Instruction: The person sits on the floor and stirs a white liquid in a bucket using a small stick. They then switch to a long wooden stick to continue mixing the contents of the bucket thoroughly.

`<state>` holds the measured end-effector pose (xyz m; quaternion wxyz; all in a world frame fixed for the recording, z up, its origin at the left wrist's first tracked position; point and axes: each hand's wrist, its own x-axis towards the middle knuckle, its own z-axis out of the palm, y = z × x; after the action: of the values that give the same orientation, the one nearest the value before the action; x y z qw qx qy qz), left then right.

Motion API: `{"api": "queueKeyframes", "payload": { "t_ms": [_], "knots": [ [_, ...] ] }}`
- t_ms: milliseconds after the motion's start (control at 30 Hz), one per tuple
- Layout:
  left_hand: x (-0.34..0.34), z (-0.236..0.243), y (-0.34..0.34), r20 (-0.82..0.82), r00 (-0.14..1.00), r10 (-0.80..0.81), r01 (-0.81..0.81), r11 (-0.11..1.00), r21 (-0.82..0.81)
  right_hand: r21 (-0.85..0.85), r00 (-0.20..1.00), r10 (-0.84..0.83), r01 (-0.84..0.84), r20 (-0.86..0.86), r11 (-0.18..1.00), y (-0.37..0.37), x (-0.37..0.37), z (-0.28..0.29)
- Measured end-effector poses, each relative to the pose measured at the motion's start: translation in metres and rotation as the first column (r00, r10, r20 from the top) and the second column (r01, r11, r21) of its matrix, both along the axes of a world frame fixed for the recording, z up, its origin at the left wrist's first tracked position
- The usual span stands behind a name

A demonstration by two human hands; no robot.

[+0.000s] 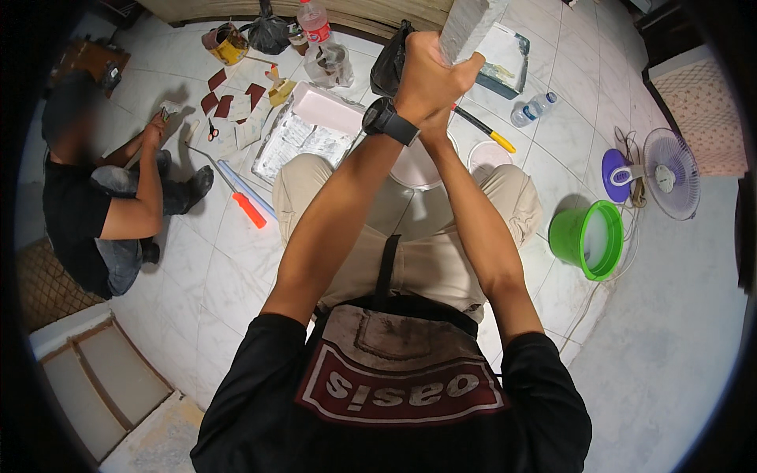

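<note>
Both my arms reach forward, and the hands meet at the top of the view. My left hand (432, 75), with a black watch (386, 121) at the wrist, is closed round the lower end of a pale, paint-streaked rectangular piece (468, 30). That piece runs out of the top edge, so its kind does not show. My right hand (436, 118) sits just below the left, its fingers hidden behind it. Beside them, a black and yellow rod (487, 130) slants over two round containers of pale paint (422, 164). A paint-smeared tray (335, 110) lies left of my hands.
A crouching person (79, 181) at left holds a small pale-ended tool (167, 109). Nearby lie an orange-handled tool (249, 211), scissors (213, 131) and sandpaper pieces (224, 106). A second tray (505, 59), bottle (533, 109), green bucket (587, 239) and fan (670, 175) stand right.
</note>
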<state>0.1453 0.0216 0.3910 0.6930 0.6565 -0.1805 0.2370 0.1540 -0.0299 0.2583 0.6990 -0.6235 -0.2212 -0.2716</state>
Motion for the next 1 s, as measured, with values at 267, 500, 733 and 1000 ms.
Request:
{"api": "queueKeyframes", "payload": {
  "t_ms": [267,500,733,1000],
  "knots": [
    [0.004,-0.013,0.014,-0.141,0.965,-0.221,0.177,0.946,-0.271,-0.285,0.958,-0.088,0.007,-0.273,0.958,-0.018,-0.009,0.008],
    [-0.002,0.002,0.020,-0.300,0.926,-0.228,0.163,0.960,-0.227,-0.131,0.932,-0.044,-0.004,-0.360,0.991,0.000,-0.031,0.020],
    [-0.004,0.003,0.002,-0.120,0.992,-0.042,0.042,0.999,-0.004,0.069,0.992,0.056,-0.048,-0.114,0.996,0.007,-0.018,0.000],
    [-0.011,-0.011,0.006,-0.010,0.992,-0.123,0.121,0.982,-0.143,-0.257,0.987,-0.126,0.097,-0.099,0.962,-0.014,-0.009,-0.009]
  ]
}}
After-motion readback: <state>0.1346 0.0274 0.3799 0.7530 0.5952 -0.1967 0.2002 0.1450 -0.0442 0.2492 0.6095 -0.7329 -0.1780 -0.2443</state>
